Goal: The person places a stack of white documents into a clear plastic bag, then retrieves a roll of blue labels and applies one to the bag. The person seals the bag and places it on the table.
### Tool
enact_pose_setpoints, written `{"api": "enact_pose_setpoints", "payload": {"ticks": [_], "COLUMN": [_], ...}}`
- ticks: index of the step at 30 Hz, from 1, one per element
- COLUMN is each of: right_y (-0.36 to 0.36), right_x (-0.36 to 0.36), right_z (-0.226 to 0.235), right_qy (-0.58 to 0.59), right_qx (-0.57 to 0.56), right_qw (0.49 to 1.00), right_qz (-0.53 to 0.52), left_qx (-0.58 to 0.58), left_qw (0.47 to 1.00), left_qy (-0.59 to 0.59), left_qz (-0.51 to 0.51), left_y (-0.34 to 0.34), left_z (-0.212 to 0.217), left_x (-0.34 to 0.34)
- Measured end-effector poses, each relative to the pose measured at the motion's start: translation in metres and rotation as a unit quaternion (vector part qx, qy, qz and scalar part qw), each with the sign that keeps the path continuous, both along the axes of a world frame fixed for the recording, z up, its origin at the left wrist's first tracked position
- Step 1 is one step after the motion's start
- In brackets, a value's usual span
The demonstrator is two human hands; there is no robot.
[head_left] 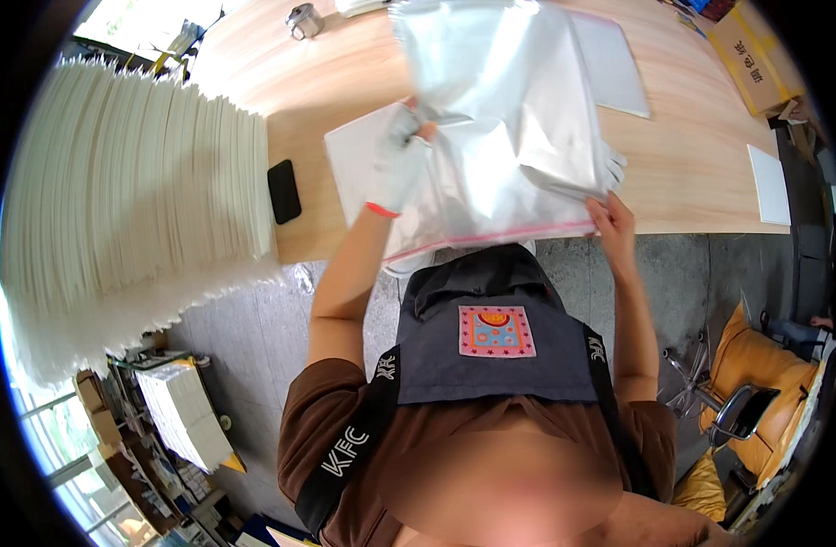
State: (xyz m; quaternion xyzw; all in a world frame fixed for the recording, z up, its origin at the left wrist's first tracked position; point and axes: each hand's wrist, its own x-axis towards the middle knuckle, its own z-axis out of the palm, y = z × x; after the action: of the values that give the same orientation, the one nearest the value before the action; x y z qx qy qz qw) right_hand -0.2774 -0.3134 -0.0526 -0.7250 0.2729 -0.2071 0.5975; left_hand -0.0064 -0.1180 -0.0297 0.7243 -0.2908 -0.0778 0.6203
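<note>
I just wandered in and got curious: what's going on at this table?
A person is handling a large piece of shiny clear plastic with a pink strip along its near edge. The right hand pinches its near right corner; the gloved left hand is at its left edge, too blurred to tell how firmly it grips. A white sheet pokes out at the left. Further left, a black phone lies beside a tall white stack.

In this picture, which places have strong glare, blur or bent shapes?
Head view: white glare streaks the shiny plastic bag; the gloved left hand looks smeared, likely by motion; the tall stack of white sheets bows along the fisheye's left side; an oval patch near the bottom is blurred; the corners are black.
</note>
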Motion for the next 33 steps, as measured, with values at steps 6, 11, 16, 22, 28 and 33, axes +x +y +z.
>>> {"api": "enact_pose_setpoints", "payload": {"ticks": [6, 11, 16, 22, 28, 33], "right_y": [0.066, 0.112, 0.13, 0.133, 0.126, 0.128], "right_x": [0.083, 0.11, 0.112, 0.118, 0.117, 0.122], "right_z": [-0.034, -0.065, -0.1, -0.112, -0.112, -0.109], "right_qy": [-0.028, -0.002, 0.03, 0.125, 0.156, 0.159], "right_qx": [0.069, 0.12, 0.144, 0.087, 0.086, 0.088], "right_qw": [0.994, 0.984, 0.981, 0.98, 0.975, 0.972], "right_qz": [0.086, 0.128, 0.125, 0.128, 0.133, 0.15], "left_qx": [-0.024, -0.042, 0.03, 0.117, 0.078, 0.017], "left_qw": [0.998, 0.982, 0.984, 0.962, 0.964, 0.957], "left_qy": [0.052, 0.168, 0.172, 0.228, 0.243, 0.279], "left_qz": [0.015, 0.07, 0.044, 0.091, 0.078, 0.074], "left_y": [0.107, 0.16, 0.165, 0.168, 0.157, 0.18], "left_z": [0.002, -0.061, -0.102, -0.15, -0.143, -0.177], "left_x": [0.056, 0.081, 0.085, 0.092, 0.09, 0.104]}}
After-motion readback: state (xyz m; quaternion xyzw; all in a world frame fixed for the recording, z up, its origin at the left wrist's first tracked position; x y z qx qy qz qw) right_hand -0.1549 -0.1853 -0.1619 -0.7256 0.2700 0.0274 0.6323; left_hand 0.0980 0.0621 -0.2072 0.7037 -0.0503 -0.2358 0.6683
